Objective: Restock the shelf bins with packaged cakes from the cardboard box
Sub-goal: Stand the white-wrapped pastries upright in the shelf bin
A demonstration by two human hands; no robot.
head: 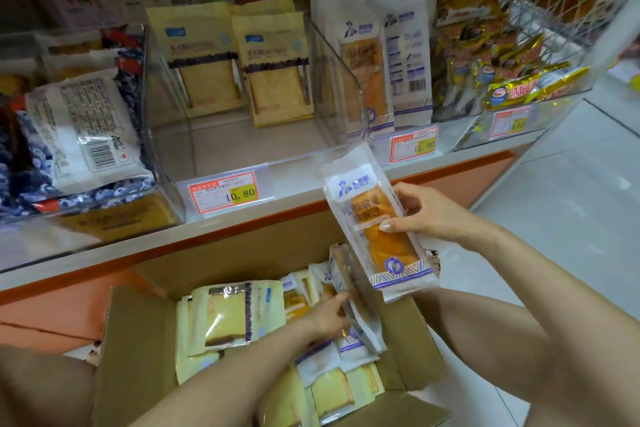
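At the left of the frame, blue-printed packets [31,149] fill a shelf bin [147,55]. In the centre, a clear bin [242,146] holds 2 yellow packets [273,69] upright at its back, with a price tag [223,192] on its front. Below, the open cardboard box [138,340] holds yellow packs [228,315]. The left hand [329,317] reaches in and grips the edge of a tilted white packet [360,302]. Further right, the right hand [426,210] holds 1 cake packet [374,236] above the box, thumb across its front.

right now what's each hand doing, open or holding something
Left hand: grips a tilted cake pack inside the cardboard box.
Right hand: holds a raised cake pack above the box.
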